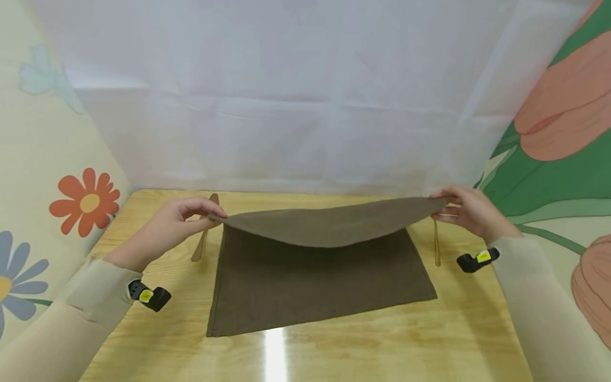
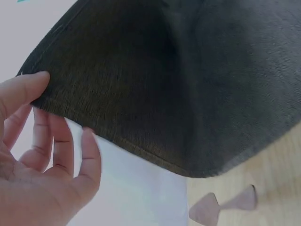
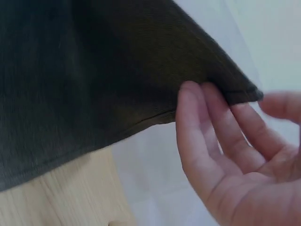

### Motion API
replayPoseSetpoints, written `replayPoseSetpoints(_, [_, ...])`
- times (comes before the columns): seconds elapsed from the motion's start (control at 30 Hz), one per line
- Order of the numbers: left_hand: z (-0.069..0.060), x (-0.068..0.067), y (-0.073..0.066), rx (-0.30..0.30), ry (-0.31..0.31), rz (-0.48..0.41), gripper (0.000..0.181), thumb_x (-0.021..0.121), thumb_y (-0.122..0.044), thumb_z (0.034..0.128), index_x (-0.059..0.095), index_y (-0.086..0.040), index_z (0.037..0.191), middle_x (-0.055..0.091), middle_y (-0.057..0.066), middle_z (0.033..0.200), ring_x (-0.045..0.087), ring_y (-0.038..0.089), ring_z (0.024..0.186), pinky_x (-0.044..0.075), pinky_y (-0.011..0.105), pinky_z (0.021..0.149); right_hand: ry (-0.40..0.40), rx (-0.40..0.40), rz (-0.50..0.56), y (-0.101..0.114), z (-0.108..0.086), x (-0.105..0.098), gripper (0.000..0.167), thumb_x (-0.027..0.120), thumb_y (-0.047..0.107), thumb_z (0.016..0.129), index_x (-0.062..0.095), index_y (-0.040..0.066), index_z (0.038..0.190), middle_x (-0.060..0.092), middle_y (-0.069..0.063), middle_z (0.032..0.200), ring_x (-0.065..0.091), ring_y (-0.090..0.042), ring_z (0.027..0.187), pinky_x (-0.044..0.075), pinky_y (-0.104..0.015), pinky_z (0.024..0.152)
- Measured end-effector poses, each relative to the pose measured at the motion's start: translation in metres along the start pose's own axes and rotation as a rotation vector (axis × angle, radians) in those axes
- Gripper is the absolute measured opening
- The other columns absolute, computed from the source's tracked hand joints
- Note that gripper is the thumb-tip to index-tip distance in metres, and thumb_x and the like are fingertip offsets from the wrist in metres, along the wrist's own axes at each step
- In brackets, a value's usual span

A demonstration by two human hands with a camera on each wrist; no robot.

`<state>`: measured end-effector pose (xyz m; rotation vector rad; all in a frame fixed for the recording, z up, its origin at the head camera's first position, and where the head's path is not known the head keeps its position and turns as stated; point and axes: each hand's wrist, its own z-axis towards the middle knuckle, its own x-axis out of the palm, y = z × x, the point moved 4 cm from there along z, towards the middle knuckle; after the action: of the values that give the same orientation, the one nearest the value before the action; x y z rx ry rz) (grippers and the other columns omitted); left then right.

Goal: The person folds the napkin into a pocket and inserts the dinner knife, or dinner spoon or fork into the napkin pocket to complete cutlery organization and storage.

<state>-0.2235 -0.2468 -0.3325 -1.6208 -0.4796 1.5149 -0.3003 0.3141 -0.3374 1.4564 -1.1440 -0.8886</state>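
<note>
A brown cloth (image 1: 324,286) with stitched hems lies partly on the table. Its far edge is lifted and sags in the middle between the two hands. My left hand (image 1: 167,225) pinches one raised corner; in the left wrist view, the thumb is on one face of the cloth (image 2: 122,84) and fingers are behind it. At the opposite raised corner, my right hand (image 1: 470,209) holds the cloth (image 3: 94,80) between thumb and fingers. The cloth's underside is mostly in shadow.
The cloth is over a light wooden table (image 1: 358,350). Left of it lies a brown, flat-ended utensil (image 1: 199,249), partly behind the left hand. A thin gold-coloured utensil (image 1: 436,244) is at the right. A white sheet (image 1: 286,143) hangs behind the table, between flower-patterned side walls.
</note>
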Motion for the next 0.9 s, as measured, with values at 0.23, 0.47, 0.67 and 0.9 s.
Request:
replayPoseSetpoints(0.23, [-0.018, 0.004, 0.010, -0.002, 0.032, -0.067, 0.020, 0.065, -0.018, 0.1013, 0.073, -0.011, 0.119, 0.067, -0.001, 0.116, 0.067, 0.014, 0.099, 0.053, 0.026, 0.078, 0.020, 0.059, -0.217, -0.005, -0.008, -0.003, 0.020, 0.060, 0.010, 0.103, 0.076, 0.021, 0.098, 0.067, 0.007, 0.104, 0.067, -0.008, 0.095, 0.058, -0.028, 0.085])
replayPoseSetpoints(0.47, [-0.035, 0.018, 0.019, 0.061, 0.084, -0.105, 0.018, 0.065, -0.010, 0.1001, 0.075, -0.010, 0.115, 0.069, -0.001, 0.114, 0.067, 0.011, 0.099, 0.057, 0.028, 0.078, 0.057, 0.095, -0.314, -0.023, -0.018, -0.015, 0.026, 0.061, 0.008, 0.101, 0.068, 0.032, 0.108, 0.064, 0.010, 0.109, 0.065, -0.007, 0.098, 0.056, -0.028, 0.086])
replayPoseSetpoints(0.67, [-0.047, 0.031, 0.028, 0.081, 0.136, -0.192, 0.017, 0.067, -0.004, 0.0972, 0.076, -0.005, 0.112, 0.069, -0.002, 0.115, 0.065, 0.005, 0.104, 0.058, 0.026, 0.082, 0.072, 0.148, -0.270, -0.040, -0.029, -0.020, 0.027, 0.061, 0.008, 0.102, 0.073, 0.032, 0.107, 0.068, 0.013, 0.107, 0.066, -0.005, 0.097, 0.057, -0.026, 0.084])
replayPoseSetpoints(0.9, [-0.058, 0.052, 0.041, 0.155, 0.198, -0.226, 0.017, 0.067, 0.002, 0.0954, 0.077, -0.006, 0.107, 0.070, -0.004, 0.112, 0.062, 0.001, 0.105, 0.058, 0.024, 0.081, 0.074, 0.203, -0.260, -0.063, -0.034, -0.020, 0.020, 0.062, 0.004, 0.099, 0.072, 0.021, 0.099, 0.070, 0.005, 0.093, 0.067, -0.007, 0.083, 0.058, -0.027, 0.079])
